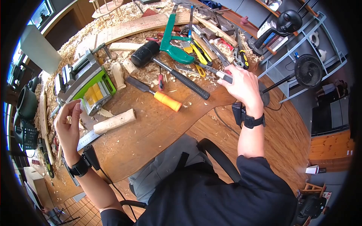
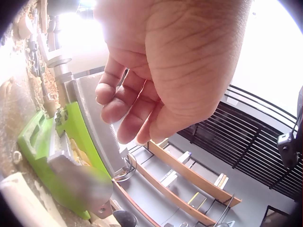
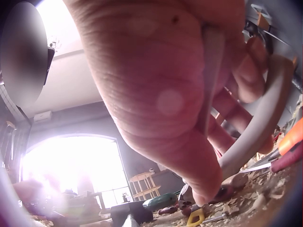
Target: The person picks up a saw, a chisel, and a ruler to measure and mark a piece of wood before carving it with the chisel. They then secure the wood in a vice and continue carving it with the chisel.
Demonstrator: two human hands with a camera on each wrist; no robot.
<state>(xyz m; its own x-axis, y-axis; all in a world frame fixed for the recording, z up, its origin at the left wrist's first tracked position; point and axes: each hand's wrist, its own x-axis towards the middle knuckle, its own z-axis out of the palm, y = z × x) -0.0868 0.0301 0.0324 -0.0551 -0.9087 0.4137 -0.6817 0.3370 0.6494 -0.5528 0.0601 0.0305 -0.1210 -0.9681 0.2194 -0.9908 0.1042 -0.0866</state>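
My right hand [image 1: 243, 86] is at the right side of the workbench [image 1: 151, 132], its fingers around a tool with two grey handles [image 3: 262, 116], like pliers. In the right wrist view one handle curves past the fingers and the other lies against the palm; the tool's head is mostly hidden. My left hand [image 1: 69, 126] holds nothing, its fingers loosely bent in the air beside the green and grey vise [image 1: 107, 84]. Below that hand lie a squared wood piece [image 1: 115, 121] and a steel ruler [image 1: 87, 139].
A chisel with an orange handle [image 1: 167, 101], a black mallet [image 1: 147, 53] and a green-handled saw [image 1: 177, 54] lie mid-bench. Behind them are wood shavings [image 1: 71, 49] and a long curved board [image 1: 128, 31]. A black fan [image 1: 309, 71] stands to the right.
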